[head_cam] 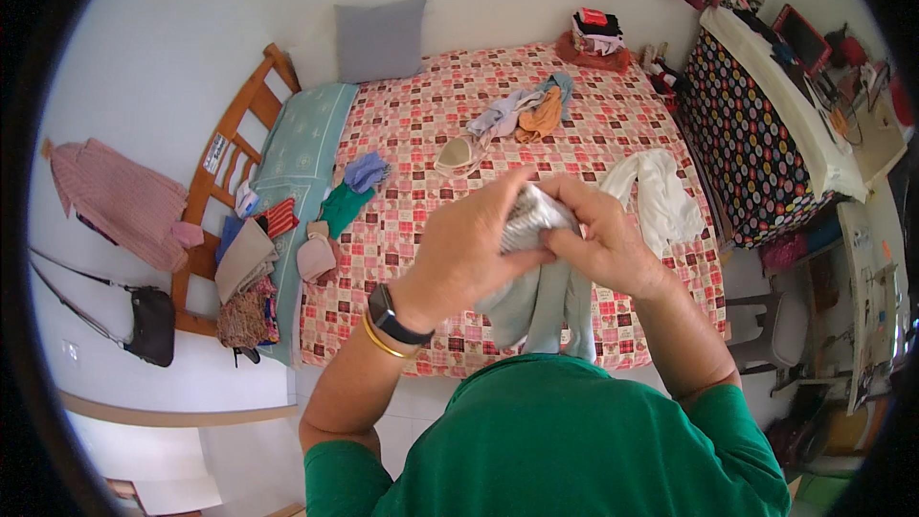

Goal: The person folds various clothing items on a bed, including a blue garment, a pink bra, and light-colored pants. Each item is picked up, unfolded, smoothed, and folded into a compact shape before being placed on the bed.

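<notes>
Both hands are raised over the near part of a bed with a checked sheet (402, 230). A small bundle of grey-and-white striped cloth (535, 219) is between them. My left hand (463, 248), with a dark watch and a gold-coloured bangle at the wrist, grips the bundle from the left. My right hand (607, 233) pinches it from the right with thumb and fingers. Below the hands lies a pale grey-green garment (549, 312) at the bed's near edge, partly hidden by them. A white garment (650, 194) lies crumpled to the right.
Farther back lie a beige bra (456, 154), an orange cloth (540, 115) and a folded stack (597, 36). Green cloth (346, 208) and folded clothes (248, 258) are on the left, near the wooden headboard (233, 129). A grey plastic chair (772, 330) stands right of the bed.
</notes>
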The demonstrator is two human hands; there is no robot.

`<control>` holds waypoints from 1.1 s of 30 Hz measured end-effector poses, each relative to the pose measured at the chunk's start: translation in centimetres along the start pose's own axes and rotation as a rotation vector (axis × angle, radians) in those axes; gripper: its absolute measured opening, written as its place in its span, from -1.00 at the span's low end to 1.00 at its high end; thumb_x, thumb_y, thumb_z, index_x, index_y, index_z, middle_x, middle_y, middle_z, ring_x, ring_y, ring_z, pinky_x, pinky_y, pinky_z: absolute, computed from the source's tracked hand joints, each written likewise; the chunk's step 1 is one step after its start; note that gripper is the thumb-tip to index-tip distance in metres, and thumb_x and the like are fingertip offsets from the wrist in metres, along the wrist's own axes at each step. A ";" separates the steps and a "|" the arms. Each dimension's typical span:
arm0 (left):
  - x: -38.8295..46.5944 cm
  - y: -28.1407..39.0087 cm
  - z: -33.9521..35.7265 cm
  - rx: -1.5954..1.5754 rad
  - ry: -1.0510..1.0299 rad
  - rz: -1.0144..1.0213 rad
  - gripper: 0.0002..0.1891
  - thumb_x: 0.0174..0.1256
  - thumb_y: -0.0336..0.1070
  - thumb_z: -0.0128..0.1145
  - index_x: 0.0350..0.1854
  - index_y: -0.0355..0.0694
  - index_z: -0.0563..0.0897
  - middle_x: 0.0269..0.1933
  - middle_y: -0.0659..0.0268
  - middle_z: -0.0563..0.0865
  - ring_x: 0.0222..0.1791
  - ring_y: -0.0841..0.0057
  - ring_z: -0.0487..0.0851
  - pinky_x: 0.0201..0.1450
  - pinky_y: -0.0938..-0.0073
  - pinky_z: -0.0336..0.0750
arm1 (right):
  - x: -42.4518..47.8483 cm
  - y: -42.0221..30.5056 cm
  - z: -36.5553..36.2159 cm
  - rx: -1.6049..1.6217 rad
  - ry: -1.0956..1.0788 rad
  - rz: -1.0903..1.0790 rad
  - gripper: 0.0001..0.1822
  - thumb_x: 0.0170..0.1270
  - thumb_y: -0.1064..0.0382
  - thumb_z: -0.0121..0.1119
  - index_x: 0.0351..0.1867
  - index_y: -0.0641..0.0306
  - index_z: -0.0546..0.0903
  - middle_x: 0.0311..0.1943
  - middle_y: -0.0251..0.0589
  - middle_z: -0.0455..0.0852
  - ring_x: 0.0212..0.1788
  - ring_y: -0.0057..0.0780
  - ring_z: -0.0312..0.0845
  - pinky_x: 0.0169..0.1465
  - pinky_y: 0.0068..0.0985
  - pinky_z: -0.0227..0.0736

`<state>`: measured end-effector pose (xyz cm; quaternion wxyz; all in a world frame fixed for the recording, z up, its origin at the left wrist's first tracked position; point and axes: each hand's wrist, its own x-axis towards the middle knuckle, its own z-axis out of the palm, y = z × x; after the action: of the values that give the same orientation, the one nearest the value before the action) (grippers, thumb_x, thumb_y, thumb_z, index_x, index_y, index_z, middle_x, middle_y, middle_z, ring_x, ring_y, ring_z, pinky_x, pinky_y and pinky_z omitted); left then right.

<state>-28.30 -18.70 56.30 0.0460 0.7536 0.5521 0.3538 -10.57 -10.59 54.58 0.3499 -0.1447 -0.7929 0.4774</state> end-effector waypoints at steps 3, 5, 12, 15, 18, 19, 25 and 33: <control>1.9 -0.1 -1.7 0.068 -0.051 -0.016 -0.50 0.00 -0.16 0.48 -0.08 -0.23 0.50 -0.26 0.09 0.70 -0.33 0.12 0.70 -0.34 0.24 0.54 | 0.3 0.6 -0.3 0.116 0.161 0.053 -0.59 0.17 0.41 0.17 0.07 0.29 0.38 -0.14 -0.22 0.56 -0.15 -0.54 0.48 -0.09 -0.53 0.41; 3.0 0.6 -3.3 0.143 -0.044 0.010 -0.62 0.01 -0.22 0.48 -0.26 -0.25 0.53 -0.34 0.09 0.68 -0.37 0.14 0.68 -0.32 0.26 0.51 | 0.1 1.1 -0.8 0.116 0.124 0.017 -0.58 0.19 0.37 0.26 0.01 0.21 0.32 -0.03 -0.20 0.50 -0.11 -0.53 0.41 -0.02 -0.50 0.39; 6.5 3.1 -7.7 0.166 -0.183 0.182 -0.66 -0.04 -0.34 0.49 -0.30 -0.28 0.56 -0.41 0.16 0.62 -0.41 0.24 0.64 -0.33 0.38 0.48 | -1.9 4.7 0.6 -0.009 0.061 -0.124 -0.38 0.00 0.28 0.53 0.02 0.15 0.37 -0.01 -0.16 0.43 -0.02 -0.37 0.39 0.05 -0.40 0.39; 7.3 4.2 -9.0 0.199 -0.226 0.211 -0.67 -0.08 -0.37 0.50 -0.31 -0.29 0.59 -0.41 0.20 0.64 -0.44 0.35 0.63 -0.34 0.46 0.48 | -2.0 5.8 1.9 -0.052 0.071 -0.137 -0.33 0.00 0.24 0.53 0.12 0.12 0.38 0.07 -0.05 0.43 0.13 -0.15 0.42 0.16 -0.27 0.39; 7.6 4.9 -10.0 0.245 -0.254 0.200 -0.68 -0.10 -0.40 0.50 -0.31 -0.30 0.61 -0.42 0.25 0.68 -0.45 0.50 0.66 -0.36 0.50 0.48 | -2.3 6.8 3.0 -0.191 0.101 -0.147 -0.25 -0.02 0.18 0.54 0.20 0.09 0.36 0.21 0.08 0.39 0.29 0.08 0.33 0.30 -0.13 0.31; 7.6 4.9 -10.2 0.222 -0.246 0.180 -0.68 -0.09 -0.41 0.50 -0.31 -0.30 0.61 -0.42 0.26 0.68 -0.44 0.52 0.66 -0.36 0.52 0.48 | -2.3 6.7 3.2 -0.208 0.105 -0.154 -0.24 -0.03 0.18 0.54 0.21 0.10 0.35 0.23 0.09 0.38 0.31 0.10 0.31 0.31 -0.12 0.30; 6.8 4.2 -11.2 0.121 -0.173 0.030 -0.69 -0.08 -0.44 0.48 -0.30 -0.30 0.60 -0.39 0.32 0.69 -0.40 0.64 0.64 -0.33 0.59 0.47 | -3.5 6.5 3.8 -0.275 0.226 -0.293 -0.22 -0.09 0.14 0.57 0.15 0.18 0.35 0.17 0.13 0.38 0.19 0.07 0.38 0.22 -0.11 0.35; 6.1 4.0 -12.8 0.029 -0.094 -0.051 -0.70 -0.08 -0.47 0.47 -0.32 -0.29 0.60 -0.39 0.36 0.71 -0.40 0.69 0.60 -0.32 0.62 0.46 | -6.6 10.1 5.0 -0.369 0.047 -0.092 -0.57 -0.09 0.18 0.52 -0.17 0.28 0.64 -0.09 -0.02 0.55 0.03 -0.04 0.47 0.17 -0.14 0.32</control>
<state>-31.69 -19.04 70.61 0.0699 0.7557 0.5735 0.3084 -10.40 -12.48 41.67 0.3571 -0.1812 -0.8645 0.3038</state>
